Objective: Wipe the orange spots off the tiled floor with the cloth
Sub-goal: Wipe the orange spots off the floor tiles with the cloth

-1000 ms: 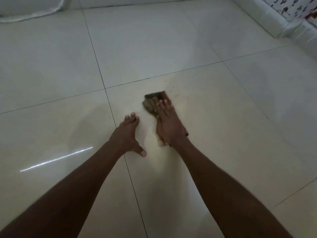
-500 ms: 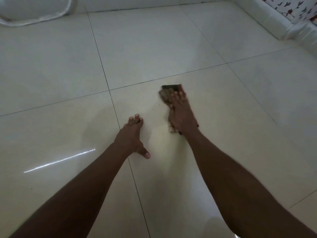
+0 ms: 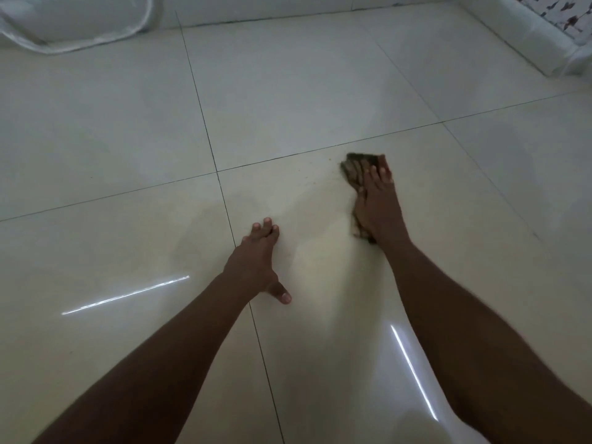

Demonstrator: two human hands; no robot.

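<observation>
The cloth (image 3: 357,170) had been pushed by the flat, uncurled right hand (image 3: 378,206) farther from the braced, flat left hand (image 3: 256,261) towards the grout line (image 3: 320,151), where faint orange specks (image 3: 329,159) remained.

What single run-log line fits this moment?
right hand: pressing cloth flat | left hand: braced on tiled floor | orange spots: some remain

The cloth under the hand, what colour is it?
Dark brownish cloth, seen in the head view.

Single head view, looking forward-down, close over tiled floor (image 3: 320,91).
</observation>
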